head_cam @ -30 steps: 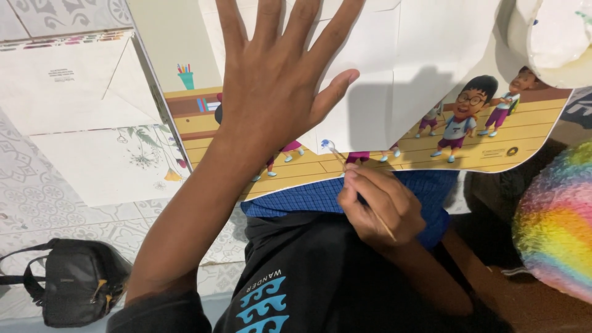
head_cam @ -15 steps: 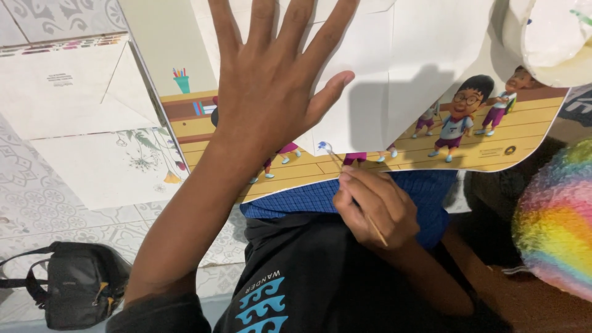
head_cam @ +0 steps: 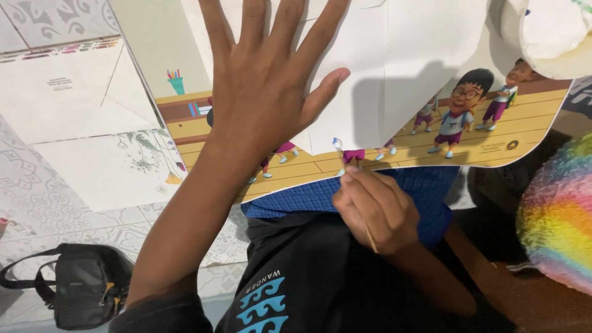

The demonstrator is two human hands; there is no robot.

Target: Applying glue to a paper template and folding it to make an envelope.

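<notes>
My left hand [head_cam: 265,80] lies flat with fingers spread on a white paper sheet [head_cam: 407,68], pressing it onto a colourful board printed with cartoon children [head_cam: 493,132]. My right hand [head_cam: 373,206] is closed around a thin wooden brush [head_cam: 354,185]. The brush's pale tip [head_cam: 337,144] touches the lower edge of the white sheet, just right of my left thumb. The board rests over my lap on a blue checked cloth [head_cam: 308,197].
A large white envelope with a flower print [head_cam: 92,123] lies on the patterned tile floor at left. A small black bag [head_cam: 86,283] sits at bottom left. A rainbow fluffy object [head_cam: 555,222] is at right, a white round object [head_cam: 549,31] at top right.
My right hand has shifted slightly left and up, bringing the brush tip to the sheet's lower edge. My left hand stays spread on the paper.
</notes>
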